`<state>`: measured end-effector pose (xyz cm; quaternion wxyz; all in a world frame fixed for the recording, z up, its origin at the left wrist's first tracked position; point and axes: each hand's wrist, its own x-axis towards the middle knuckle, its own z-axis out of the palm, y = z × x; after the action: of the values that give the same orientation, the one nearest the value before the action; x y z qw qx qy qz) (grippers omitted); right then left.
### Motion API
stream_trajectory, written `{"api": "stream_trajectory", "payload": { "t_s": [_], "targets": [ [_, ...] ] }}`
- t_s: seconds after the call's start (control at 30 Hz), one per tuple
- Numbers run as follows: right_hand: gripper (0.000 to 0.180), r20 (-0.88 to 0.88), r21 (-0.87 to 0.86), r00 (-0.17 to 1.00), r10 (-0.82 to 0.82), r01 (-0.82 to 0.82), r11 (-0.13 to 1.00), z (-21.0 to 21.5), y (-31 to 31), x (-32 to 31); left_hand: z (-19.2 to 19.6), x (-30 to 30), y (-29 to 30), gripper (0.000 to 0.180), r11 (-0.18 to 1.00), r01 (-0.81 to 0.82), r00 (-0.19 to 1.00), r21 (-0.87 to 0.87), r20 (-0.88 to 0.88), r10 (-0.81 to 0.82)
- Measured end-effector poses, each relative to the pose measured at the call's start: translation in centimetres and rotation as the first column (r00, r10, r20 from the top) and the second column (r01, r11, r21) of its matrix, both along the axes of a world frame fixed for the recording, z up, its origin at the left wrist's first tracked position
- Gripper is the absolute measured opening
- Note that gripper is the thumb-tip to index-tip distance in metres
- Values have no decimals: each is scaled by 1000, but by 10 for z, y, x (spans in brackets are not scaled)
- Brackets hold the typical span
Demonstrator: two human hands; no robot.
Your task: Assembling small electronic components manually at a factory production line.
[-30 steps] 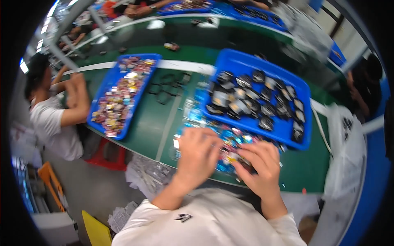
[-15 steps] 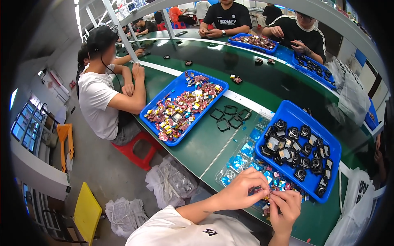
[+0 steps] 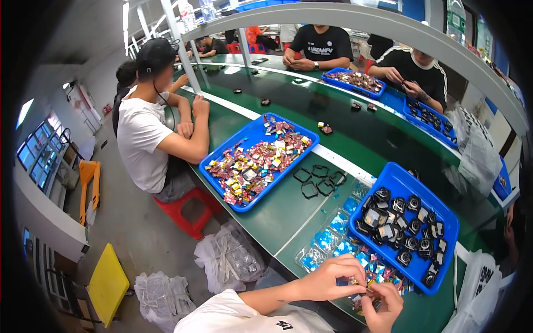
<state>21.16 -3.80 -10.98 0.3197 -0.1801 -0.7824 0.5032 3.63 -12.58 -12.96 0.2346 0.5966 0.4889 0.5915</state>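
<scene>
Both hands meet at the near table edge, fingertips pinched together. My left hand (image 3: 336, 280) and my right hand (image 3: 384, 304) are closed on a small reddish part (image 3: 368, 291), mostly covered by the fingers; its exact kind cannot be made out. Under and beyond the hands lie clear plastic blister trays (image 3: 311, 258) with blue film pieces and many small reddish, yellow and white parts (image 3: 383, 273). Just past them a blue tray (image 3: 454, 233) holds black square housings (image 3: 411, 243) with round openings, some with pale blocks.
Left of centre, another blue tray (image 3: 209, 166) bears a heap of small reddish parts (image 3: 261, 161). Several black frames (image 3: 309, 190) lie between the trays. A dark belt (image 3: 288, 100) runs behind. Co-workers sit left and across; white plastic bags (image 3: 477, 288) hang at right.
The view has tilted, so the table sits lower in the picture. My hands stay together at the small part, with the fingers slightly shifted.
</scene>
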Motion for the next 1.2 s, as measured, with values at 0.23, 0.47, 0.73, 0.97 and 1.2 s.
{"api": "stream_trajectory", "payload": {
  "t_s": [0.23,0.47,0.73,0.97,1.2],
  "targets": [
    [13,-31,262,992,-125,129,956,-2,3,0,9,6,-9,14,979,49,974,-197,226,-4],
    [13,-44,270,980,-192,196,943,-8,0,2,10,13,-6,21,952,162,957,-261,276,-87],
    [15,-109,100,988,-111,122,987,3,3,1,12,11,-5,13,970,33,993,-240,119,-5],
    [14,-117,-71,993,21,-30,997,-7,10,12,13,12,-9,12,988,28,997,-153,75,-16],
    [15,-152,-345,988,-16,-38,938,-10,11,19,16,13,-7,12,975,85,992,-206,109,-64]
  ]
}}
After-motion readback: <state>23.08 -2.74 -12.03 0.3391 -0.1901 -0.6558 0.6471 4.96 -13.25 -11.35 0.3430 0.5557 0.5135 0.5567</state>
